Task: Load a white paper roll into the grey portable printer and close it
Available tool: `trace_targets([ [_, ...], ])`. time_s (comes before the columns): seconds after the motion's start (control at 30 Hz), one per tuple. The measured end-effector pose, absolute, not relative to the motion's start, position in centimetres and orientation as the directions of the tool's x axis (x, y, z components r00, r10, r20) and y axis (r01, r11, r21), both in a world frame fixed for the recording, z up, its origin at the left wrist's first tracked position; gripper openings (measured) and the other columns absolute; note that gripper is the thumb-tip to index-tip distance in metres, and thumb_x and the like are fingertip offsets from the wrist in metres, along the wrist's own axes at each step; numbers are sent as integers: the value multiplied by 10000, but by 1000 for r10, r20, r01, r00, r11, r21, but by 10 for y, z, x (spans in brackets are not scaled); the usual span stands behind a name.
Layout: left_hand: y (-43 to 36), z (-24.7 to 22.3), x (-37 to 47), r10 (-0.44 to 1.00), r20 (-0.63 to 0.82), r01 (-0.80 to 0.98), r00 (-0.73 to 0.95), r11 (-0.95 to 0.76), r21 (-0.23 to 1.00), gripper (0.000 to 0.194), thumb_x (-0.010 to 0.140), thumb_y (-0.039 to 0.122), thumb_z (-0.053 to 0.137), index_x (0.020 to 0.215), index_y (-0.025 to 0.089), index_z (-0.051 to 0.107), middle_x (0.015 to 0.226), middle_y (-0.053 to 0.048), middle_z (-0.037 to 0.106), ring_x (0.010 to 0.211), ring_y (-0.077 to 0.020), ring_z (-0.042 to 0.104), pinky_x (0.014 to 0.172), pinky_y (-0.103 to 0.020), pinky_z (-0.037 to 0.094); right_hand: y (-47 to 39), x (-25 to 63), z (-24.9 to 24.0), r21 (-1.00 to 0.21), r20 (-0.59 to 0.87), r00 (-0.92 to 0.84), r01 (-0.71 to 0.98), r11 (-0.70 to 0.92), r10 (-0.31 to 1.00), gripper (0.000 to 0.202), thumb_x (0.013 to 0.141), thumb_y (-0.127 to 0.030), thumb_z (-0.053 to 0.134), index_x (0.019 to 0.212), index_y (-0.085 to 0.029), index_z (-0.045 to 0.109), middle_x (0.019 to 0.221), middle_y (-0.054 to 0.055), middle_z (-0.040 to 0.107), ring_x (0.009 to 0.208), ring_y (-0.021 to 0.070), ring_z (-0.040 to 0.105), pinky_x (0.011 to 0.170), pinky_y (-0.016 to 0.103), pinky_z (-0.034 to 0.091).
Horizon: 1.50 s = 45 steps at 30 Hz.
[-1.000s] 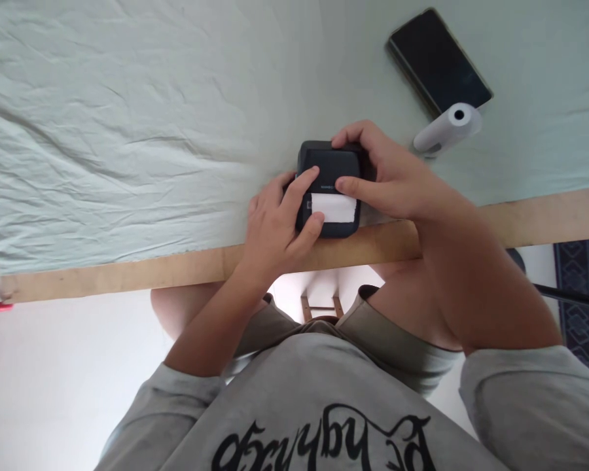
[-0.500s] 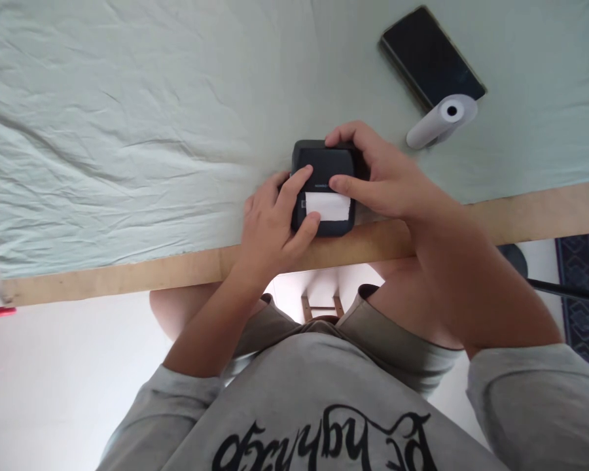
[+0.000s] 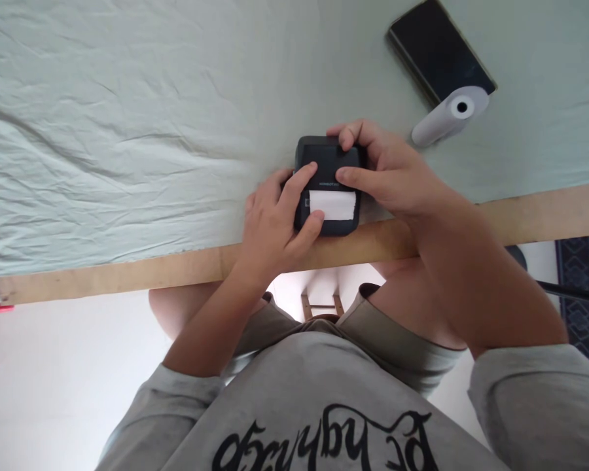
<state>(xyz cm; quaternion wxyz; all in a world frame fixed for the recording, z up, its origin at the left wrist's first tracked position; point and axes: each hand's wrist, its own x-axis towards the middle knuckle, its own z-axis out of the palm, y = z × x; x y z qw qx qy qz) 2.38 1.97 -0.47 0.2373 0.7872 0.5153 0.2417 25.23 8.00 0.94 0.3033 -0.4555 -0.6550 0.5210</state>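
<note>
A small black portable receipt printer (image 3: 330,160) lies at the table's near edge, between my hands. White paper (image 3: 334,205) shows across its lower half. My left hand (image 3: 275,219) grips the printer's left side, its index finger on the top face and its thumb by the paper's lower left corner. On the other side my right hand (image 3: 380,167) holds the upper right, with the thumb on the top face and a bent finger at the far edge. The undersides of both hands are hidden.
To the upper right lies a dark smartphone (image 3: 442,52). A white paper roll (image 3: 436,124) rests against its near corner, its loose end curling out. Pale green wrinkled cloth (image 3: 127,131) covers the table, whose bare wooden edge (image 3: 142,275) runs in front of my lap.
One right-hand finger has bent in over the printer's far edge. Printer and right hand sit slightly farther right in view, while the phone and roll also shift with the camera.
</note>
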Motion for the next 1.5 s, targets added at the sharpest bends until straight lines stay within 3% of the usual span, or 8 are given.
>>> trace_targets([
  [0.37, 20, -5, 25, 924, 147, 697, 354, -365, 617, 736, 1048, 762, 259, 1588, 301, 452, 1543, -142, 572, 1427, -364, 532, 1196, -547, 395, 80, 252, 7, -957, -50, -397, 283, 70, 916, 275, 889, -468, 726, 1024, -292, 564, 1339, 16, 663, 1294, 287, 625, 1138, 513, 544],
  [0.6, 20, -5, 26, 926, 142, 698, 348, -358, 620, 747, 1045, 765, 255, 1579, 286, 462, 1529, -150, 577, 1400, -363, 545, 1181, -536, 396, 79, 243, 4, -941, 9, -290, 322, 107, 957, 423, 930, -691, 640, 913, -284, 525, 1274, 29, 703, 1312, 268, 614, 1160, 464, 505],
  [0.8, 20, -2, 26, 925, 132, 712, 355, -359, 604, 749, 1051, 748, 236, 1582, 266, 455, 1527, -163, 575, 1409, -355, 545, 1190, -527, 393, 78, 240, 5, -931, 47, -287, 335, 146, 957, 541, 921, -841, 509, 874, -302, 481, 1233, 42, 699, 1166, 250, 647, 1069, 437, 541],
  [1.0, 20, -1, 27, 931, 104, 729, 349, -340, 594, 715, 1051, 690, 313, 1596, 236, 409, 1571, -171, 552, 1445, -362, 531, 1202, -528, 388, 78, 239, 4, -911, 71, -275, 373, 174, 959, 519, 991, -803, 389, 898, -303, 496, 1235, 36, 715, 1152, 231, 653, 1082, 435, 523],
  [1.13, 20, -2, 28, 945, 57, 754, 323, -293, 588, 910, 945, 720, 547, 1616, 151, 317, 1605, -221, 516, 1461, -411, 524, 1197, -551, 409, 78, 239, 1, -929, 108, -259, 317, 190, 960, 489, 1019, -755, 377, 896, -300, 506, 1207, 29, 713, 1274, 244, 622, 1158, 460, 482],
  [1.27, 19, 1, 28, 940, 1, 774, 341, -281, 567, 994, 853, 692, 714, 1597, 138, 357, 1569, -226, 548, 1455, -430, 533, 1190, -566, 438, 75, 240, 5, -959, 56, -271, 254, 127, 961, 304, 1051, -554, 453, 922, -288, 522, 1202, 18, 689, 1247, 222, 616, 1149, 457, 491],
  [1.4, 20, 5, 25, 932, -29, 783, 361, -286, 553, 1062, 809, 660, 805, 1627, 169, 338, 1623, -218, 502, 1497, -431, 496, 1222, -578, 413, 74, 241, 8, -979, -7, -270, 196, 48, 963, 68, 990, -332, 494, 1009, -280, 533, 1257, 13, 662, 1221, 195, 596, 1149, 419, 477],
  [1.5, 22, 4, 21, 927, -41, 783, 374, -291, 550, 1096, 791, 713, 820, 1634, 195, 350, 1633, -207, 500, 1491, -430, 506, 1213, -565, 425, 74, 243, 8, -969, -38, -266, 246, 29, 963, 189, 957, -297, 501, 1131, -272, 571, 1259, 11, 667, 1251, 213, 593, 1171, 437, 452],
])
